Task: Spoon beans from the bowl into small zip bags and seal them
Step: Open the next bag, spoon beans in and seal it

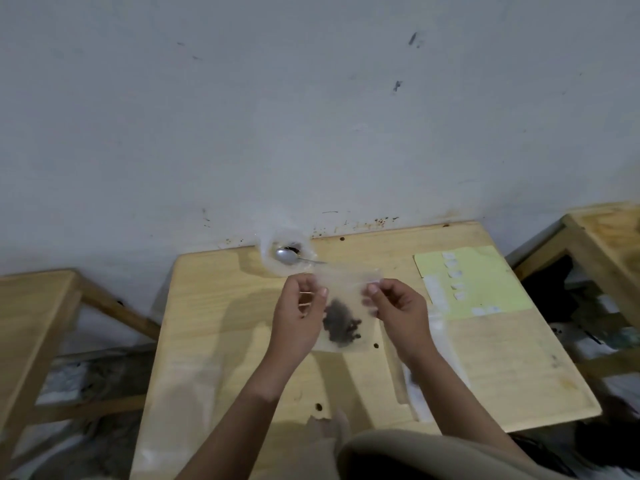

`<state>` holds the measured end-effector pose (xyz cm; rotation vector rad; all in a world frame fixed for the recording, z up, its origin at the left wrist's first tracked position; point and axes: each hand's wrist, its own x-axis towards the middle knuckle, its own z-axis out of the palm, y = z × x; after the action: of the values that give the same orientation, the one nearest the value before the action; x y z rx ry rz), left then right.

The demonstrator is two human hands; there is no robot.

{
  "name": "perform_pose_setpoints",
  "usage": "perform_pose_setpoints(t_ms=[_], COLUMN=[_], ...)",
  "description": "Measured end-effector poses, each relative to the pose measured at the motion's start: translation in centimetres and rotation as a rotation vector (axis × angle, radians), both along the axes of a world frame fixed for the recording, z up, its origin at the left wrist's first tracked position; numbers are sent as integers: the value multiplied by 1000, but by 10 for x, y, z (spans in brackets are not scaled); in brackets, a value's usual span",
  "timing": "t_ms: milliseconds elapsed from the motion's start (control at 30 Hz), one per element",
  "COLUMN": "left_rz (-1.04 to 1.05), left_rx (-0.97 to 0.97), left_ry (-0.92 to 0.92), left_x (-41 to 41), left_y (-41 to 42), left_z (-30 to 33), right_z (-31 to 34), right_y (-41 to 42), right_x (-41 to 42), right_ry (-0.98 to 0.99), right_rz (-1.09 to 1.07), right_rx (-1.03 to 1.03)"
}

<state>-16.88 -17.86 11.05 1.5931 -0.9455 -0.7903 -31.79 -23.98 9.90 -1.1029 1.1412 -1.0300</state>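
A small clear zip bag [346, 306] with dark beans in its lower half hangs above the middle of the wooden table [214, 323]. My left hand [301, 313] pinches the bag's upper left edge. My right hand [398, 311] pinches the upper right corner at the zip strip. Behind the bag, a clear bowl [273, 245] stands at the table's far edge against the wall. A metal spoon [289, 256] lies in it with its handle pointing right. Few beans show in the bowl.
A yellow sheet [491, 282] with several small white labels lies at the table's back right. Clear plastic bags [419, 386] lie flat at the front right. Wooden benches stand to the left [38, 306] and right [602, 237], with clutter on the floor beneath.
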Motion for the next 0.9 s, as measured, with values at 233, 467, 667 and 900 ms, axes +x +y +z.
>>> perform_pose_setpoints(t_ms=[233,467,667,900], left_rz=[29,29,38,109], left_rx=[-18,-43,-66,-74], left_ry=[23,114,139,139], left_x=[-46,-82,-106,-128], left_y=[-22,-34,-45,-51], left_z=[8,17,14,10], right_z=[10,10,13,14], right_y=[-19,-33,-49,-61], right_x=[-47,-86,-111,-125], right_ry=[-35,-133,-156,-105], right_rz=[69,81,137,232], right_rx=[-14,32,-35,23])
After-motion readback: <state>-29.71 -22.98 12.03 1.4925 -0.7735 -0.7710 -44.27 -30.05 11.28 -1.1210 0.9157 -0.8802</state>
